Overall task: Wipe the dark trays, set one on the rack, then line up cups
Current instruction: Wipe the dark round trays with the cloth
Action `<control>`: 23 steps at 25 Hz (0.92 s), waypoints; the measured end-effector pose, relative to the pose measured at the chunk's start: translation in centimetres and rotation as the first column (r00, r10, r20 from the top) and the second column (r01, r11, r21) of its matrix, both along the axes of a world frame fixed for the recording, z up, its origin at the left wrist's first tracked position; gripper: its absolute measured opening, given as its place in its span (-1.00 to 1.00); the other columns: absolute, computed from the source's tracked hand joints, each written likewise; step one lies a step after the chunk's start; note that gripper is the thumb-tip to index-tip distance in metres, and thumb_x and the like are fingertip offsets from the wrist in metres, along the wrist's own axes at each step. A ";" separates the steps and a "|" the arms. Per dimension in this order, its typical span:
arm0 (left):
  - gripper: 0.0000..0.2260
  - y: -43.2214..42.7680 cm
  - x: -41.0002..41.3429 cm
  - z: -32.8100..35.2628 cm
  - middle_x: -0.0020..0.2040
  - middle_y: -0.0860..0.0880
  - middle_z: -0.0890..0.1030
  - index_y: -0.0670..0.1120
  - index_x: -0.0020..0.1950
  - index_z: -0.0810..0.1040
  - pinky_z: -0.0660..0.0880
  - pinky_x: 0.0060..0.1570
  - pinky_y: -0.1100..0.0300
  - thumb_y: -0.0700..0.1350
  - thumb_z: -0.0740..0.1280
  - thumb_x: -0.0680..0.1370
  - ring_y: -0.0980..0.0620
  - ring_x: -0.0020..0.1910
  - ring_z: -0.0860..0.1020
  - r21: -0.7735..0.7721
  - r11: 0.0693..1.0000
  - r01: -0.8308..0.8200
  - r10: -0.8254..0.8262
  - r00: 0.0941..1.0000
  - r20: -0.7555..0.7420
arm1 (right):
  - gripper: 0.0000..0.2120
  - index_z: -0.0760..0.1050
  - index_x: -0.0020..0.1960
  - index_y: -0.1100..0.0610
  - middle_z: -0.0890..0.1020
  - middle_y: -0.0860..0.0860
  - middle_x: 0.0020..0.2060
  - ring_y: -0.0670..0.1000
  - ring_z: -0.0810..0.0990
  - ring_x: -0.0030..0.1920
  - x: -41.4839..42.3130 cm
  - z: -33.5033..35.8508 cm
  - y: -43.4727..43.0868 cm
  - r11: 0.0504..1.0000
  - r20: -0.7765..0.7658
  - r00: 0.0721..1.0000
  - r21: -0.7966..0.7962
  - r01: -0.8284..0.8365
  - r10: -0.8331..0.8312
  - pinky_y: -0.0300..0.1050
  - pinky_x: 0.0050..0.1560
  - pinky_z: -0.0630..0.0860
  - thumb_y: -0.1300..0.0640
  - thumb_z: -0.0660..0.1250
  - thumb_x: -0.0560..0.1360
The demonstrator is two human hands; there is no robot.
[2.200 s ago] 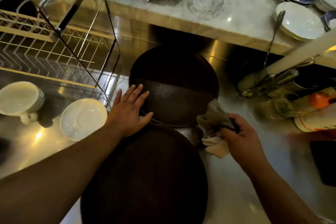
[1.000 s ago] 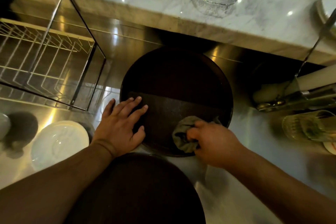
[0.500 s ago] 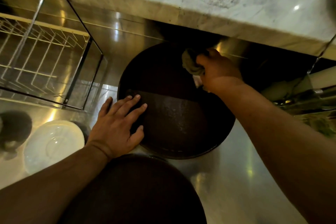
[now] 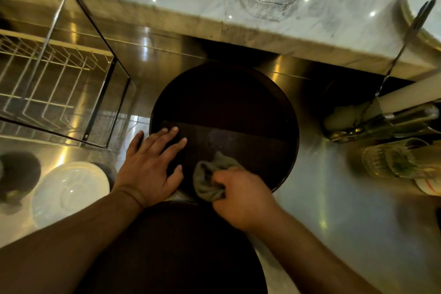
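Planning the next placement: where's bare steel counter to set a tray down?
The clearest bare patch is the steel counter right of the round tray, bounded by the glasses on the far right. Left is crowded: wire rack, white saucer. The second tray fills the near middle.

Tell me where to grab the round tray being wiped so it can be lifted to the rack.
Grip the far tray by its raised rim on the left edge, where the left hand already rests flat. It lies flat on the steel counter, so hook fingers under that rim from the side.
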State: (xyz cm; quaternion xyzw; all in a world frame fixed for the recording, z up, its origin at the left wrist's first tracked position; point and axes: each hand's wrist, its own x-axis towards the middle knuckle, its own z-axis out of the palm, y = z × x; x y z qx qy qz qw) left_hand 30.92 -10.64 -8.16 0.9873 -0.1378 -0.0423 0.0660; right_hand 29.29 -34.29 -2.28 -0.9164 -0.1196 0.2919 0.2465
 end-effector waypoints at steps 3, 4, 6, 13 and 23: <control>-0.42 0.0 0.0 0.0 0.57 -0.07 0.39 0.02 0.50 0.48 0.19 0.52 -0.28 0.17 0.18 0.50 -0.11 0.54 0.36 -0.007 1.000 0.016 -0.016 1.000 -0.009 | -0.81 0.52 -0.05 -0.10 0.59 -0.09 -0.16 0.01 0.62 -0.10 0.6 0.2 1.1 0.997 -0.134 0.991 0.073 -0.007 0.017 -0.02 -0.07 0.63 0.00 0.34 0.33; -0.42 0.1 0.0 0.0 0.58 -0.07 0.37 0.02 0.51 0.46 0.17 0.53 -0.28 0.17 0.17 0.51 -0.11 0.55 0.34 -0.023 1.000 0.010 -0.010 1.000 -0.003 | -0.82 0.54 -0.08 -0.11 0.61 -0.08 -0.26 -0.02 0.65 -0.19 1.7 0.5 0.5 0.983 -0.239 0.966 0.134 0.129 -0.094 -0.02 -0.13 0.65 0.04 0.36 0.32; -0.41 0.2 -0.2 -0.1 0.61 -0.08 0.32 0.00 0.53 0.42 0.12 0.56 -0.26 0.17 0.18 0.52 -0.10 0.58 0.30 -0.077 0.996 -0.034 0.038 0.998 0.044 | -0.81 0.57 -0.13 -0.14 0.64 -0.08 -0.39 -0.09 0.66 -0.33 4.4 1.2 -0.9 0.893 -0.285 0.904 0.228 0.387 -0.319 -0.05 -0.26 0.63 0.11 0.37 0.31; -0.35 0.4 -0.2 -0.9 0.65 -0.16 0.20 -0.14 0.63 0.18 0.04 0.62 -0.19 0.09 0.09 0.57 -0.11 0.64 0.17 -0.144 0.942 -0.302 0.307 0.952 0.009 | -0.63 0.53 0.27 -0.03 0.56 0.17 0.23 0.24 0.57 0.19 17.9 -0.1 1.4 0.871 0.490 0.773 -0.055 0.489 -0.403 0.04 0.13 0.53 0.06 0.33 0.47; -0.45 0.6 0.0 -1.3 0.62 -0.20 0.22 -0.11 0.48 0.36 0.13 0.56 -0.29 0.03 0.14 0.50 -0.18 0.58 0.24 -0.081 0.963 -0.256 0.260 0.965 0.032 | -0.74 0.59 0.06 -0.03 0.55 0.01 -0.03 0.11 0.59 -0.05 8.7 -1.3 6.4 0.931 0.376 0.853 -0.095 -0.352 0.361 -0.01 -0.18 0.56 0.13 0.36 0.38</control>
